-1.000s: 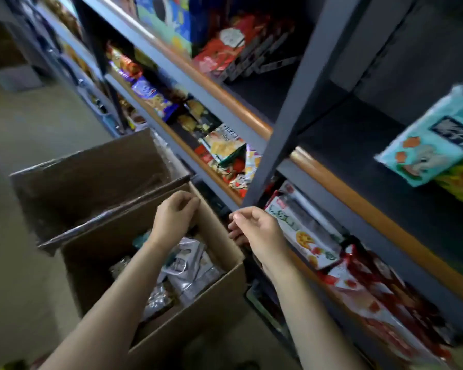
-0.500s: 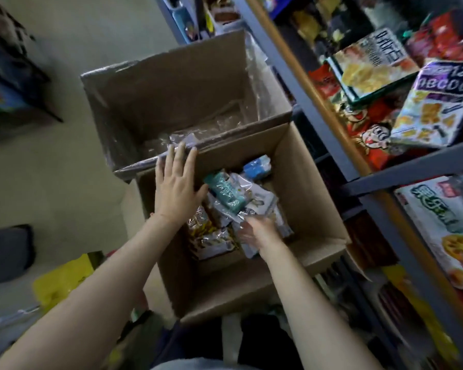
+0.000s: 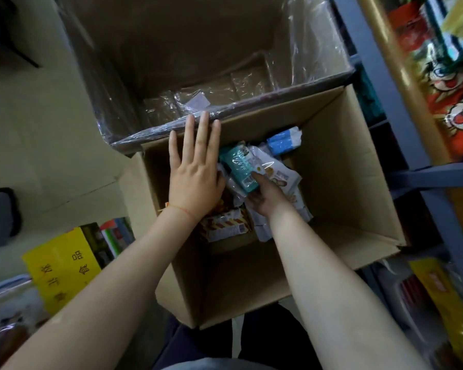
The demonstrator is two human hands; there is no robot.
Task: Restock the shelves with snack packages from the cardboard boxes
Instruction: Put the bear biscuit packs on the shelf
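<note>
An open cardboard box [image 3: 340, 166] stands below me with several snack packages at its bottom. My right hand [image 3: 265, 196] is down inside it and grips a teal snack package [image 3: 239, 166] from below. A white package [image 3: 278, 177] and a blue-and-white one [image 3: 284, 141] lie beside it, and a red-striped package [image 3: 225, 228] sits nearer me. My left hand [image 3: 195, 169] is flat with straight fingers over the box's far left corner, fingertips at the rim.
A second, larger cardboard box [image 3: 171, 49] lined with clear plastic stands just beyond. Grey metal shelving [image 3: 385, 84] with colourful snack bags [image 3: 449, 97] runs along the right. A yellow package [image 3: 62, 265] lies on the floor at left.
The view has tilted from the shelves down into the box. My right hand went down among the packages and took hold of the teal one. My left hand stays flat at the rim.
</note>
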